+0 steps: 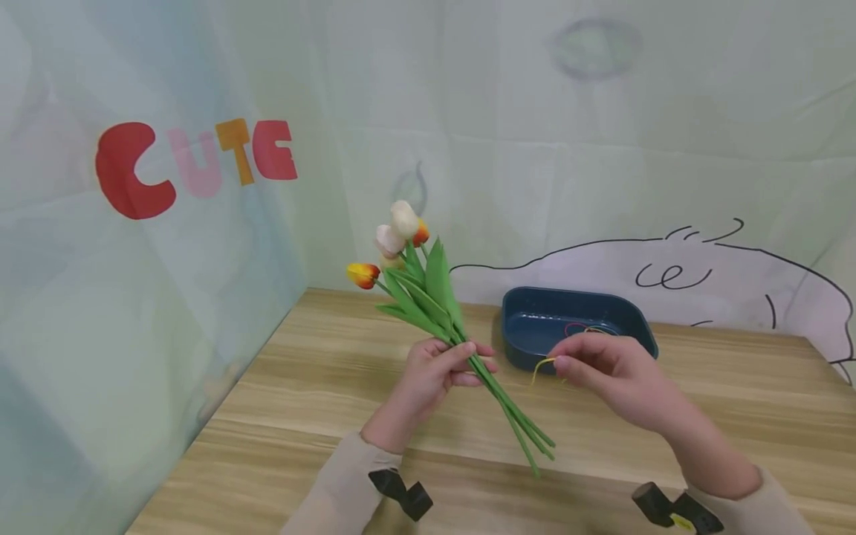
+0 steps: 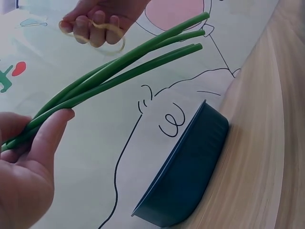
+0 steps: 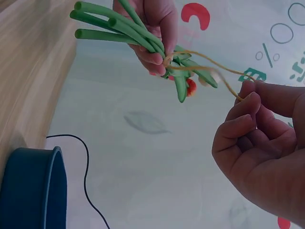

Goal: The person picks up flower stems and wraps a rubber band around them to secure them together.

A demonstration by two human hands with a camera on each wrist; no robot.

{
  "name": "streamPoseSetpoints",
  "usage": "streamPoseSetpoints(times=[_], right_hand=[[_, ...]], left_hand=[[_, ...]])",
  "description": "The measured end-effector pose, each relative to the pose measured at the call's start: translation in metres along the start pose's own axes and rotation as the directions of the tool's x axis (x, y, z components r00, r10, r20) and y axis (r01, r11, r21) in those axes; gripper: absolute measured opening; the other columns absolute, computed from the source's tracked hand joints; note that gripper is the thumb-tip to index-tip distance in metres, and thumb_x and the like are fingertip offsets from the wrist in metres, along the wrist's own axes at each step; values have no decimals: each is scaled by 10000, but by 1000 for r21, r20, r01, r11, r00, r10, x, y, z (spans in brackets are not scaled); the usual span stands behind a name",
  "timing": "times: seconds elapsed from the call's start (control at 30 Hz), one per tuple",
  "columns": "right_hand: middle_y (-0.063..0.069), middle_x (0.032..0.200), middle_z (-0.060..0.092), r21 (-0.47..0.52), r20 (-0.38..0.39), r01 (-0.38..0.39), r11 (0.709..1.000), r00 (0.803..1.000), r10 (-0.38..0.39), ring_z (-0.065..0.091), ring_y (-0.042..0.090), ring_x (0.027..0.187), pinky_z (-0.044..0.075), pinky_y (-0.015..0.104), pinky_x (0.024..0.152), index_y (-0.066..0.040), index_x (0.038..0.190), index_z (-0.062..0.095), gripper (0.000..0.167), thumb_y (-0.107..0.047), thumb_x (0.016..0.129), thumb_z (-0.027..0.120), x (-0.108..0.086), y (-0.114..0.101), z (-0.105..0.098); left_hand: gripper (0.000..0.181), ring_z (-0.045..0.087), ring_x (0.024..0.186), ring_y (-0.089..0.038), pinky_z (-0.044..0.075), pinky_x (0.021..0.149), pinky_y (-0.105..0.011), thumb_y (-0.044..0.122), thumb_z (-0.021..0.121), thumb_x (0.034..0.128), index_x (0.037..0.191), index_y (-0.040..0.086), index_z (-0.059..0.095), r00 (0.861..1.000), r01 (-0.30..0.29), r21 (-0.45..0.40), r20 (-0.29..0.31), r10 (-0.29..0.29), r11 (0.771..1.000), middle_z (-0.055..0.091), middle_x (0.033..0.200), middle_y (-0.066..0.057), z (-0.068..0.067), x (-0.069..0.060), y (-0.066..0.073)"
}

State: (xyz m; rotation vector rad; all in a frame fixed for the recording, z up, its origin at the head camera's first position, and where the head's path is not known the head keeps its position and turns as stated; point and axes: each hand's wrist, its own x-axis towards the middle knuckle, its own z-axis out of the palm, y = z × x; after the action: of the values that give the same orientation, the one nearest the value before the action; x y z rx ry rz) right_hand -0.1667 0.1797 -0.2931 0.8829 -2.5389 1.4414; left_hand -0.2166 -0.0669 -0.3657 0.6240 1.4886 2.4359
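Now, left grip round tulips; right grip, nearly closed, pinching yellow loop

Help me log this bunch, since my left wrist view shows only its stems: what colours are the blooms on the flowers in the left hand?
Observer: The head view shows pale blooms together with yellow-and-red blooms.
Operator: Thanks. I see only the outside of the blue basin; is anything in it?
Observer: Yes, thin cords lie inside, at least one of them red, as the head view shows.
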Motion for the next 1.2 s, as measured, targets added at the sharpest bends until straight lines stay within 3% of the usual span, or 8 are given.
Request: streamPoseSetpoints(times=[0.1,0.2,0.53,0.73,1.0,1.2], right_hand=[[-70,835,643,-17,11,28,999,1000,-27,597,87,723,548,223,622,-38,994,666,86,-31,930,609,-2,-3,-2],[-73,839,637,-12,19,46,999,999,-46,587,88,723,535,219,606,-58,997,669,101,-18,926,610,-4,-4,-3],[-56,839,627,-4,41,102,995,994,-101,574,89,733,520,221,591,-106,1004,671,166,18,910,613,-12,-8,-1],[-66,841,624,29,42,178,984,983,-179,574,85,736,504,222,571,-112,1008,669,234,79,888,609,-16,-9,0],[-38,837,617,65,44,241,968,969,-244,563,85,724,477,246,533,-123,1020,666,319,143,859,599,-24,-9,-1],[-6,833,601,130,41,291,948,954,-298,536,106,705,442,255,508,-107,1040,660,373,197,842,572,-28,-6,-1]], left_hand=[[217,719,818,-143,604,731,-269,16,473,980,921,30,681,1000,-2,-24,-18,1,1000,739,854,-28,-1,1,2],[266,718,817,-136,603,742,-272,9,456,984,881,75,691,999,-2,-30,-32,1,1000,737,849,-23,-1,1,3],[307,714,818,-134,600,732,-243,4,432,993,843,92,685,998,-6,-65,-63,2,998,722,831,-37,-4,0,8],[310,716,823,-138,600,732,-245,20,432,1001,842,91,689,999,-9,-96,-54,4,995,722,826,-34,-4,0,11],[308,716,809,-149,599,758,-265,6,418,998,828,78,664,993,15,-137,-115,-31,990,715,808,-47,-4,0,15],[329,716,805,-138,598,741,-239,9,398,1008,825,80,661,991,29,-166,-125,-50,986,720,805,-50,-5,0,18]])
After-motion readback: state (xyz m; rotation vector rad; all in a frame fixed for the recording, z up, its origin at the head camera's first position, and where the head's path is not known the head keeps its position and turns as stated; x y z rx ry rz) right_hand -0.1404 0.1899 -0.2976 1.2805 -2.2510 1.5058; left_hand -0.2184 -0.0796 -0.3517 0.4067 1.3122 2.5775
